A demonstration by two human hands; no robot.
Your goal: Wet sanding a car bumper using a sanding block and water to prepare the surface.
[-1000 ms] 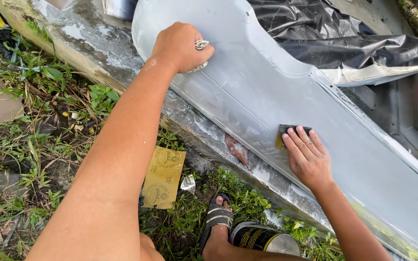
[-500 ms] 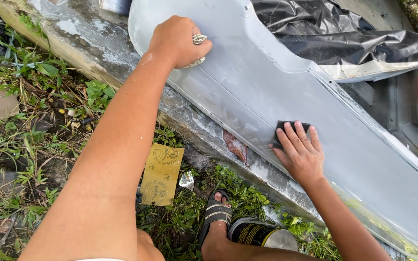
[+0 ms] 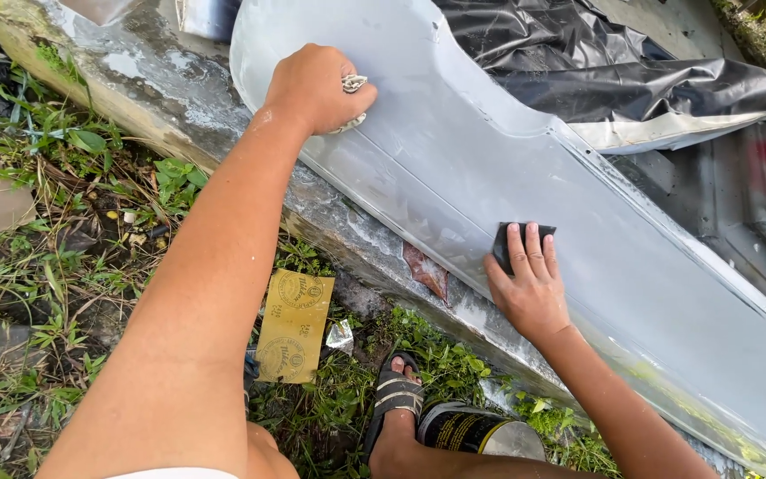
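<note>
A long grey car body panel point(image 3: 454, 168) lies slanting across a concrete kerb. My left hand point(image 3: 316, 87) is closed around a crumpled pale rag point(image 3: 353, 86) and rests on the panel's upper left part. My right hand point(image 3: 529, 284) lies flat with fingers spread, pressing a dark sheet of sandpaper point(image 3: 504, 244) against the panel's lower edge. Most of the sandpaper is hidden under my fingers.
A yellow sheet of sandpaper point(image 3: 293, 326) lies in the grass below the kerb point(image 3: 135, 80). My sandalled foot point(image 3: 394, 408) stands beside a tin can point(image 3: 476, 433). Black plastic sheeting point(image 3: 596, 62) covers the area behind the panel. Grass and debris lie at left.
My right hand with the dark sandpaper has slid slightly back and forth along the panel's lower edge. My left hand has stayed on the rag at the same spot.
</note>
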